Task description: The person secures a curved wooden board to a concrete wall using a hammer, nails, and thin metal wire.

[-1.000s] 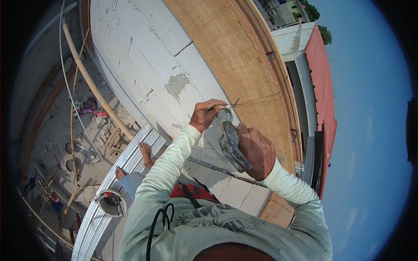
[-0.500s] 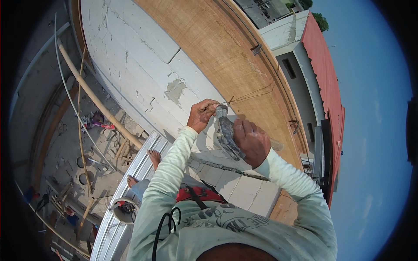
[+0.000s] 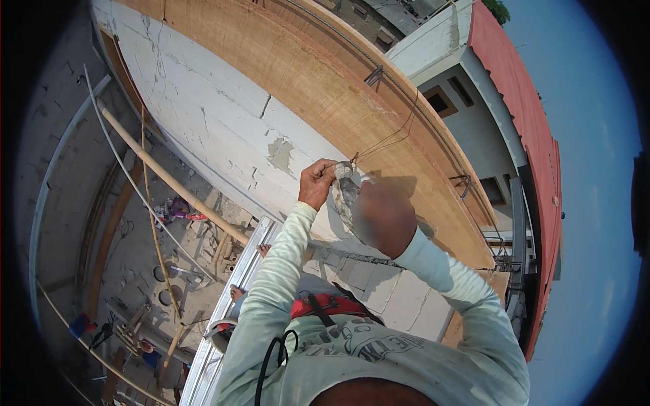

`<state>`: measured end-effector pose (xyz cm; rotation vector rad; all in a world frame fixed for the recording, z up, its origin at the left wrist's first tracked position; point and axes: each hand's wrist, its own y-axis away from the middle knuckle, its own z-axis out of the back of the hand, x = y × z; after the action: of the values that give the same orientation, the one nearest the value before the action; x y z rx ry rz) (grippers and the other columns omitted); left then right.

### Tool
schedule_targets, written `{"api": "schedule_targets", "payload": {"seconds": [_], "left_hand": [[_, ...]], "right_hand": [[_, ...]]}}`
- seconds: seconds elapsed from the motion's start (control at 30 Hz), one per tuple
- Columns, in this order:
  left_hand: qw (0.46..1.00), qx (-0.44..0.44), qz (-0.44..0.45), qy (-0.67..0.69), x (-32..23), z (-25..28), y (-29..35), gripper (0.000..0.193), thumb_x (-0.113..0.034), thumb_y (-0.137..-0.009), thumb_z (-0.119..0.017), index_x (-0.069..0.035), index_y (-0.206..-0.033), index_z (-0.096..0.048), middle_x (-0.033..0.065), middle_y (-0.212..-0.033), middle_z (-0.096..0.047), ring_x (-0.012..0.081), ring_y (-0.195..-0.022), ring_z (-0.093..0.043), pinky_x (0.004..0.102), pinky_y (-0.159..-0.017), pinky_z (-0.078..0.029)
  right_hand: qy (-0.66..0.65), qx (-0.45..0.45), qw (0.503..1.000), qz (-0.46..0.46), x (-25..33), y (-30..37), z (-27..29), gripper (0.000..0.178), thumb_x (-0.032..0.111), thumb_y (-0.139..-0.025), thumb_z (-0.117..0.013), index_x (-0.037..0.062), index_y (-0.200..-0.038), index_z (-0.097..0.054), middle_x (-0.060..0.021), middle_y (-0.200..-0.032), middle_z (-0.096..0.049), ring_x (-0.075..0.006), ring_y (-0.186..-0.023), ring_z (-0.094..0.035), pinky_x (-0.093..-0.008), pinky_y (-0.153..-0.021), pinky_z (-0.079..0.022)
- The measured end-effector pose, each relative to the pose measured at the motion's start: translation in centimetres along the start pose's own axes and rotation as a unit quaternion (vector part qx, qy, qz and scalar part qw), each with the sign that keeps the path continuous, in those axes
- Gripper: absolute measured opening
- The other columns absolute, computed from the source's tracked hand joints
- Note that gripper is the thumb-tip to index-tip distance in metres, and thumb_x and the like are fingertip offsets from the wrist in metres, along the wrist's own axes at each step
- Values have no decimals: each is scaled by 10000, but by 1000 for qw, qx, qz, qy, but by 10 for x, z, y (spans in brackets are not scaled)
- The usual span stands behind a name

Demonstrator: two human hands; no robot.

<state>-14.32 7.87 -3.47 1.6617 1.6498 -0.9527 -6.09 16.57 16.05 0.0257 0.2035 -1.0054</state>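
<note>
My right hand (image 3: 386, 218), partly smeared, grips a worn, grey-crusted claw hammer (image 3: 345, 196). The round striking face of the hammer is beside a thin nail (image 3: 354, 158) at the lower edge of a plywood board (image 3: 318, 95). Fine wire (image 3: 386, 143) runs from the nail toward the board's upper edge. My left hand (image 3: 316, 184) has its fingertips pinched together right beside the hammer face. Whatever lies between those fingers is hidden. Behind both hands stands a white block wall (image 3: 223, 108) with a grey mortar patch.
A silvery metal plank (image 3: 227, 291) runs beneath my feet. Far below on the left lies a rubble-strewn floor (image 3: 149, 271), crossed by a bamboo pole (image 3: 169, 179). A steel rod (image 3: 399, 84) follows the plywood's top. To the right is a red-roofed building (image 3: 504, 81).
The view has shifted, so the wall and floor sit further right. The right hand has turned slightly over the hammer and become smeared. The left hand keeps its pinch by the nail.
</note>
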Motion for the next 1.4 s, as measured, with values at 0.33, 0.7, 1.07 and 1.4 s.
{"api": "schedule_targets", "payload": {"seconds": [0.33,0.7,1.07,1.4], "left_hand": [[993,2,106,52,6,-2,-8,149,-139,-866,-669,6,-895,-651,-2,-746,-614,67,-680,-532,224,-618,-440],[996,3,92,-18,-2,1,-8,174,-154,-887,-652,19,-877,-643,7,-730,-603,63,-619,-484,214,-563,-398],[997,-15,78,-11,-2,1,-14,217,-198,-846,-701,12,-855,-644,-2,-643,-553,78,-574,-459,232,-527,-373],[997,6,67,-26,12,5,-19,172,-154,-884,-643,17,-904,-642,16,-762,-628,73,-655,-536,220,-588,-434]], "right_hand": [[10,-15,1000,8,1,0,-3,283,104,-775,-574,-10,-1028,-521,-118,-826,-555,-224,-703,-620,-327,-552,-516],[34,-67,994,77,-2,1,1,227,122,-784,-566,-11,-966,-541,-83,-764,-518,-200,-628,-568,-293,-498,-490],[57,-34,992,108,21,1,6,354,128,-795,-560,-31,-1108,-515,-106,-736,-546,-234,-684,-629,-336,-556,-532],[72,-65,995,29,5,5,-14,299,137,-801,-554,-32,-1046,-529,-115,-787,-543,-228,-726,-617,-314,-574,-517]]}}
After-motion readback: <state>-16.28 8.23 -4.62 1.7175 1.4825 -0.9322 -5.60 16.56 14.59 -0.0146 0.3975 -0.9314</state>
